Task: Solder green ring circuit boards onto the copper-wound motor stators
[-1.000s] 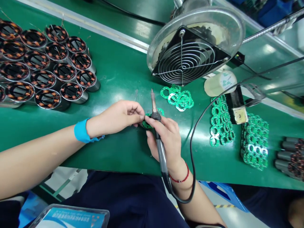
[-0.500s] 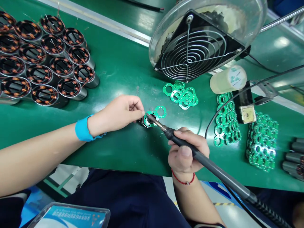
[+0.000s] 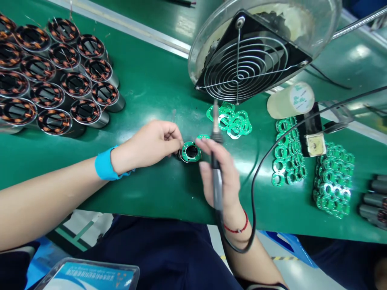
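Observation:
A motor stator [image 3: 191, 160] stands upright on the bench, with a green ring-shaped circuit board [image 3: 185, 152] on its top. My left hand [image 3: 160, 141] is pinched closed at the stator's left rim; what lies between thumb and forefinger is too small to make out. To the right, my right hand [image 3: 225, 173] holds a soldering iron [image 3: 217, 187] by its handle. The iron's tip points up and away, apart from the stator, toward the fan. Partly hidden behind my right fingers is a loose green ring board [image 3: 203, 136].
Several wound stators [image 3: 75, 84] stand at the left. A fan with a wire guard [image 3: 240, 76] is at the back, near a pile of ring boards [image 3: 237, 125]. Stacked boards [image 3: 334, 181], a pale cylinder [image 3: 290, 100] and the iron's black cable [image 3: 255, 173] are at the right.
The soldering iron has come off the stator's board and swung upright, its tip now pointing away. My right hand has moved left and turned. My left hand stays at the stator.

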{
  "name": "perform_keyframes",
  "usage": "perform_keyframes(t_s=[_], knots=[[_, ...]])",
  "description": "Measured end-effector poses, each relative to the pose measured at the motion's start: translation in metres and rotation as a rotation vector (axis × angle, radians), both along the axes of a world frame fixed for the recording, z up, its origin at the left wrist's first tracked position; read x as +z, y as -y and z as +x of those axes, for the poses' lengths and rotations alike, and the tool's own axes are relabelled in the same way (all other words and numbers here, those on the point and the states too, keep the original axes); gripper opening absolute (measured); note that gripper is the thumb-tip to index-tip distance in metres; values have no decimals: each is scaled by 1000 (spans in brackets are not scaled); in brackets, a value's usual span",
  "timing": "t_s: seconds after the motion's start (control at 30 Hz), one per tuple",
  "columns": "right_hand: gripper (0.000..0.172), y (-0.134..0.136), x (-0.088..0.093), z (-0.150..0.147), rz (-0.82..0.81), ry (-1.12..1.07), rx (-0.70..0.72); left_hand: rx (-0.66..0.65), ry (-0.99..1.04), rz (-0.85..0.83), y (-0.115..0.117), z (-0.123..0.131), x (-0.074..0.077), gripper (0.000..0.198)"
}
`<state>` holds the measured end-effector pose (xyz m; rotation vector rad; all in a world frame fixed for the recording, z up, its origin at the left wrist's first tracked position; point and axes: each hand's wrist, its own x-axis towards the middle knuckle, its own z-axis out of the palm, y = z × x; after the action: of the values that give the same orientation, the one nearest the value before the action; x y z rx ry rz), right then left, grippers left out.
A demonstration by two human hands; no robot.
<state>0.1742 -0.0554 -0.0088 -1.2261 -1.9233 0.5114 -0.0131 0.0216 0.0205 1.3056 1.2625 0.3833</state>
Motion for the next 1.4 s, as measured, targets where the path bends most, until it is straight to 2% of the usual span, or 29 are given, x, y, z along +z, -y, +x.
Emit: perform_keyframes(t_s=[0.07,0.13,0.23,0.33,0.43,0.57,0.73,1.0,1.23,1.4], knots=[[50,-6,3,-2,-62,126,112,-4,9,10,1,-1,-2,11],[53,-9,4,-3,-85,176,140,-6,32,36,2,-4,-5,6],[50,-11,1,-1,-69,195,55,-55,103,50,3,-10,-8,15],[48,-10,-4,0,-10,239,-12,-166,129,57,4,-13,-7,11],[54,-8,-4,-1,33,257,-17,-159,116,100,7,-11,-6,11],[60,-4,2,-3,91,232,38,-139,116,143,9,-7,-6,13],[43,-2,5,-4,168,183,22,-99,76,133,10,-7,-5,13],[30,11,-3,4,237,-146,-102,-103,16,226,12,-5,-3,9],[20,14,2,6,276,-188,-79,-108,6,222,13,-5,-8,11],[21,14,0,7,291,-164,-70,-108,3,243,14,-5,-9,11]])
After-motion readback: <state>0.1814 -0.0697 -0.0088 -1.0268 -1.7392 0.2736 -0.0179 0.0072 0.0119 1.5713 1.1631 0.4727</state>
